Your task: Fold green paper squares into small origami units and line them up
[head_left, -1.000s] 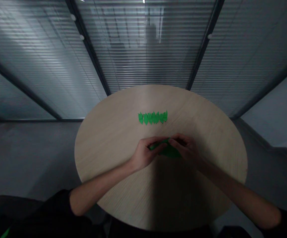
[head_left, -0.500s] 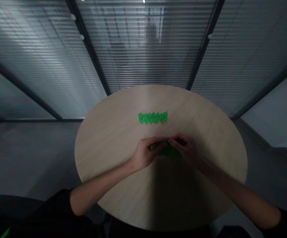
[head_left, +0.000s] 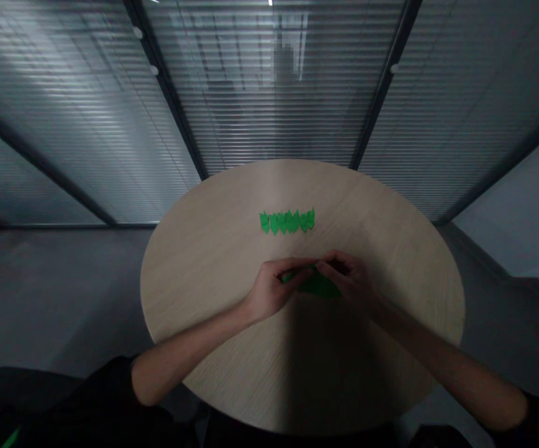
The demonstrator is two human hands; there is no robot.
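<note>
A piece of green paper [head_left: 318, 284] is pinched between my two hands over the middle of the round table. My left hand [head_left: 276, 286] grips its left side, thumb below and fingers stretched along the upper edge. From the right, my right hand [head_left: 347, 277] pinches the same upper edge, its fingertips meeting those of the left. The fingers hide much of that edge, and any fold there cannot be made out. Beyond the hands, several small folded green paper pieces [head_left: 288, 221] with pointed tips lie side by side in a row.
The round wooden table [head_left: 194, 249] carries the row and my hands. Behind it stands a glass wall with blinds [head_left: 278, 124] and dark frames. A dark shadow covers the table's near part. At the lower left, something green [head_left: 12, 437] shows beside my dark sleeve.
</note>
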